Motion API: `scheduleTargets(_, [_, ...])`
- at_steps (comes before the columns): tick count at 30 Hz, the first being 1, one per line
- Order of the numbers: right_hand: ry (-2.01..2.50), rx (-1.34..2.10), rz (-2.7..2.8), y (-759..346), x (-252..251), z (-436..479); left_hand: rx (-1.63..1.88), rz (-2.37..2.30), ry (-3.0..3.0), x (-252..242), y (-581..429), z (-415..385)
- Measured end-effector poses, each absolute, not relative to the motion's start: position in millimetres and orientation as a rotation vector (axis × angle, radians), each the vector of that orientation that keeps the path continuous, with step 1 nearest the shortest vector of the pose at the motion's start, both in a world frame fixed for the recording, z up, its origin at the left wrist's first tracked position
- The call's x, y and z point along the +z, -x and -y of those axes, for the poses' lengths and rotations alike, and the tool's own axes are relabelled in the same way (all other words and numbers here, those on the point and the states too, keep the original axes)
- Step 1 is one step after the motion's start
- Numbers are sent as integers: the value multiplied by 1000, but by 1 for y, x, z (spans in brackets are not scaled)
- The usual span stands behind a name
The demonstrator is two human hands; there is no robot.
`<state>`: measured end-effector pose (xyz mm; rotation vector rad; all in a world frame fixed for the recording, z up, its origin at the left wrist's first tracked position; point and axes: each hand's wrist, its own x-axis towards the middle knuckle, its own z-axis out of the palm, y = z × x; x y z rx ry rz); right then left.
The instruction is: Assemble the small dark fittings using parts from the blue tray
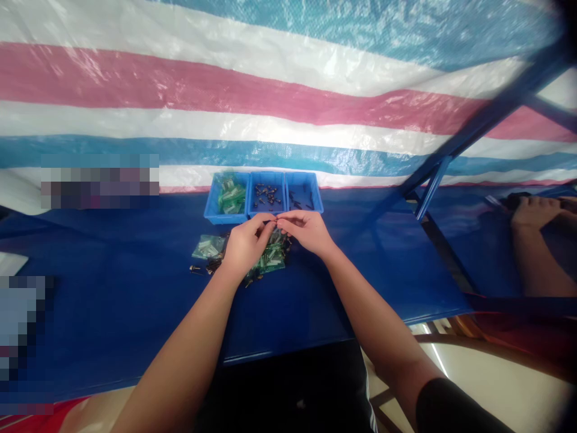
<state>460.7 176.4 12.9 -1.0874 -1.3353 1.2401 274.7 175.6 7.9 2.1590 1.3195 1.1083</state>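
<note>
Piece (275, 221) between left hand (246, 242) and right hand (308, 229), long axis unclear

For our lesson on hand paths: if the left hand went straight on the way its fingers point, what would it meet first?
Probably the right hand, whose fingertips face those of the left hand; whether they touch is hard to tell.

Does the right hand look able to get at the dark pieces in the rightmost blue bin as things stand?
Probably yes: the right hand is just in front of the open-topped rightmost blue bin, with nothing visible blocking the dark pieces, though it is busy close against the left hand.
</note>
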Motion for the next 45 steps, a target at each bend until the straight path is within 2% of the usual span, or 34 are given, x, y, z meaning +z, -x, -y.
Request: scheduleTargets(45, [1102, 1245, 1299, -457, 16, -176, 1134, -1326, -2184, 6, -274, -176])
